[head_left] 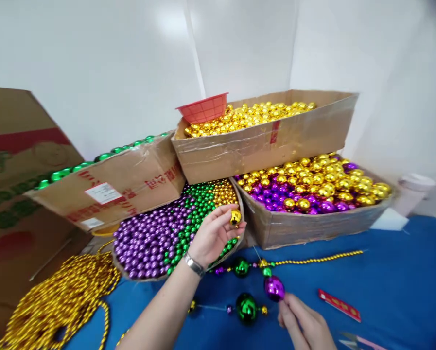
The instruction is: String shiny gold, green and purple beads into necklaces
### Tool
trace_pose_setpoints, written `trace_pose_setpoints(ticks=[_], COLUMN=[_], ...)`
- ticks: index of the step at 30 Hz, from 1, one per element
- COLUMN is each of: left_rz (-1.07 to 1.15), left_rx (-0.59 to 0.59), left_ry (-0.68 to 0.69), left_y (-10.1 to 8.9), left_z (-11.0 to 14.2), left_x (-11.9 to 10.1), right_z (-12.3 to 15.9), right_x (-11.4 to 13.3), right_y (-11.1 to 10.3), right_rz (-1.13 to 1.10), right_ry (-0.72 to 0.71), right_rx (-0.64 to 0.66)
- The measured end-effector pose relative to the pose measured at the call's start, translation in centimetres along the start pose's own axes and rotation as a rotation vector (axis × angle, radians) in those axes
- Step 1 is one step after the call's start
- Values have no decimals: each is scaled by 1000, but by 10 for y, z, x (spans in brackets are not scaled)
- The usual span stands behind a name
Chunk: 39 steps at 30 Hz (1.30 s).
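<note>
My left hand reaches over a low box of small purple, green and gold beads and pinches a gold bead between thumb and fingers. A watch sits on that wrist. My right hand rests low on the blue table, fingers closed at a large purple bead strung on a thin line. Along the line lie two large green beads, small gold beads and a thin gold bead strand.
Boxes stand behind: gold beads with a red basket on top, gold and purple beads at right, green beads at left. A coil of gold bead strands lies at left. A red strip lies at right.
</note>
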<state>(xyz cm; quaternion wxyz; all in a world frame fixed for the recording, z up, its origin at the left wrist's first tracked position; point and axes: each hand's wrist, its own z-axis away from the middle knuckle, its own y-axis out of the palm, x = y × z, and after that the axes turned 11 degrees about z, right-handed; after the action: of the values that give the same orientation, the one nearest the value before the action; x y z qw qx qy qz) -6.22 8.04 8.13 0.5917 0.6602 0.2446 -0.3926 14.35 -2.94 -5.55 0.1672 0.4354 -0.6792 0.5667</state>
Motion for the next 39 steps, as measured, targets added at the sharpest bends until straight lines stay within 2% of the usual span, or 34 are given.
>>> trace_pose_setpoints(ticks=[4,11,15,20,24,29,32,35,37,39], left_rz=[94,-45,-59,-52,-96,-312,-292,-242,-219,-208], left_rx=[-141,-139,-130,-108,-71,-24,-24,-54,-78,-104], left_ry=[-4,89,86,81,77,61,49,35,43,55], left_y=[-24,-49,-58,-60,-59,-50,-45,-43,-42,-41], left_z=[49,89,99,104,106,108,108,107,106,105], left_x=[16,26,26,24,20,24,34,42,45,47], right_z=[4,7,7,6,6,1,0,2,4,4], right_x=[6,13,16,14,6,2,4,5,6,8], right_y=[5,9,8,12,14,16,18,19,18,17], right_rz=[34,127,166,226,364,538,516,413,289,119], right_ry=[-112,-191,-213,-268,-367,-455,-435,-366,-230,-48], right_rx=[39,29,51,52,-18,-137,-150,-106,-7,147])
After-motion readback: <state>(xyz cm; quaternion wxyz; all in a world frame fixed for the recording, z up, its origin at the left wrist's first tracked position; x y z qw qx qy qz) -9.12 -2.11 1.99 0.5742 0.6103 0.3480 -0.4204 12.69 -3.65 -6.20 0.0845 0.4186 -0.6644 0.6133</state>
